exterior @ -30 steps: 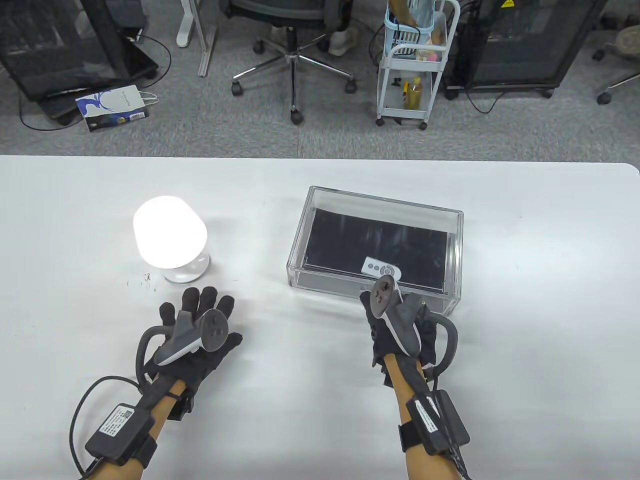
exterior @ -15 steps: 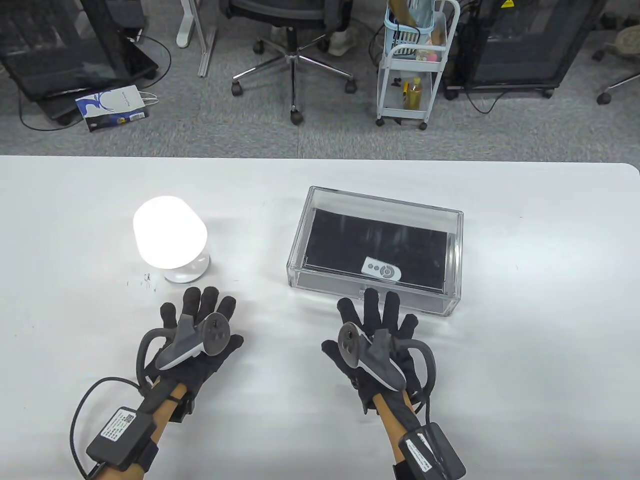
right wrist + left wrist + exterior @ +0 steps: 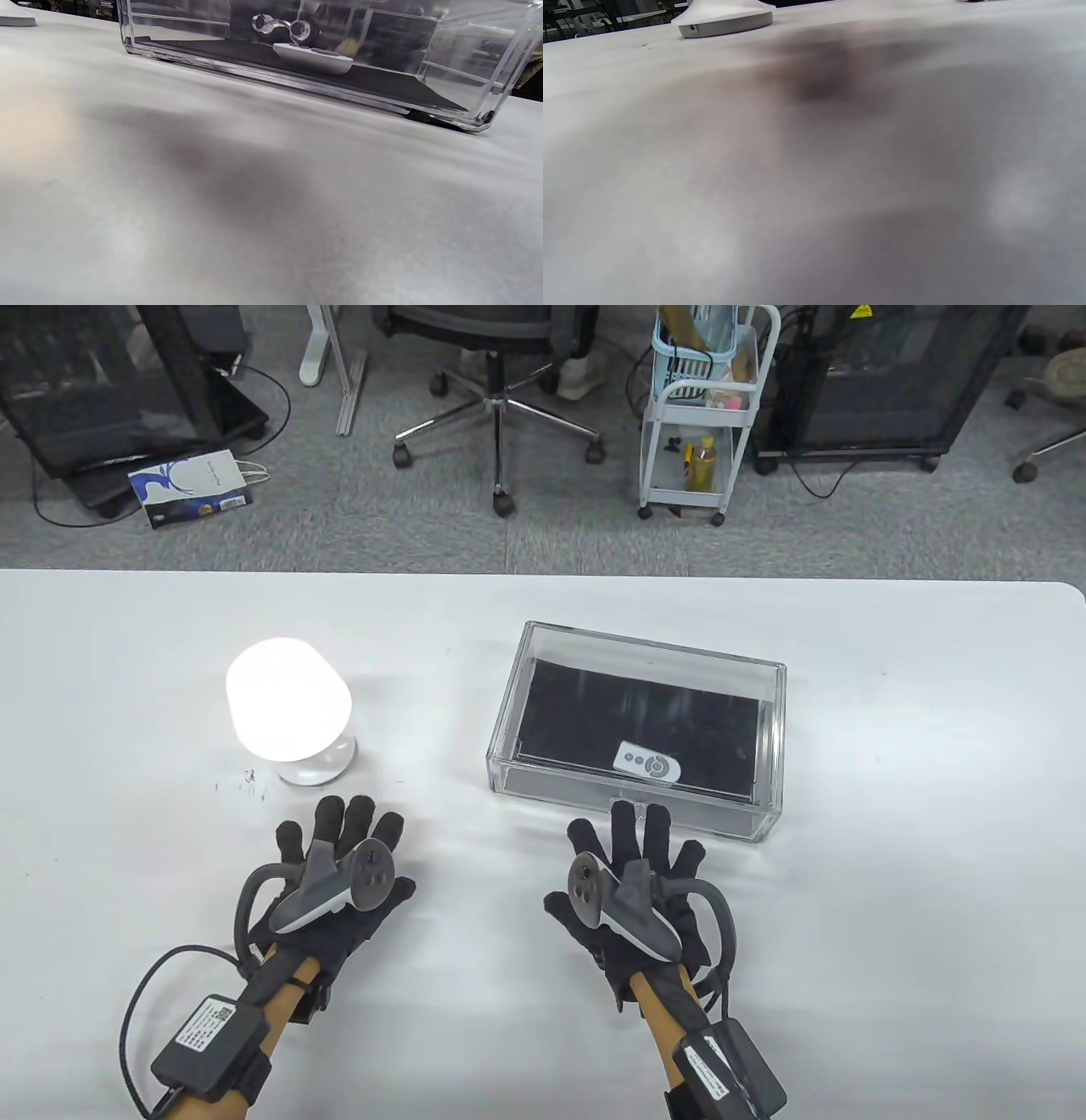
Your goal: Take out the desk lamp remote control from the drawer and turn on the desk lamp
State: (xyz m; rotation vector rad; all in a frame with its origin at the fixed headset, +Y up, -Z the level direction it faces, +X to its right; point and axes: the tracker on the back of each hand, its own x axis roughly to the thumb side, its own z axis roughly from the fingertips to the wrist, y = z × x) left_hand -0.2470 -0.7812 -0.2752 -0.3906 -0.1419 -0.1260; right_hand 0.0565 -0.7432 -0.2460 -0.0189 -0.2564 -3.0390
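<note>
A broad band of bare white table [image 3: 891, 899] is seen along the near edge and out to the right of the right hand [image 3: 632, 891]; a wide stretch is also left between the two hands; the far edge of the table runs straight across the table view, with its right corner rounded; grey carpet, an office chair [image 3: 501, 381] and a small white cart [image 3: 700, 415] are seen beyond it.

The drawer [image 3: 636, 717] is a clear, hard-walled rectangular box with sharp edges, lined with a flat black mat; a clear looped handle [image 3: 280, 25] is fixed to its near wall; the drawer appears closed. The remote control [image 3: 648, 764] is a small, smooth white slab with rounded ends and a few buttons; it lies inside the drawer on the mat, near the front wall.

The desk lamp [image 3: 288, 712] is a rounded, glowing white shade on a smooth round white base; it stands well to the left of the drawer and is lit.

The left hand [image 3: 335, 882] is laid flat on the table just in front of the lamp base, its fingers spread and nothing gripped. The right hand is likewise flat and splayed on the table; its fingertips [image 3: 624, 814] lie just before the drawer front; whether they touch it cannot be told; nothing is held.
</note>
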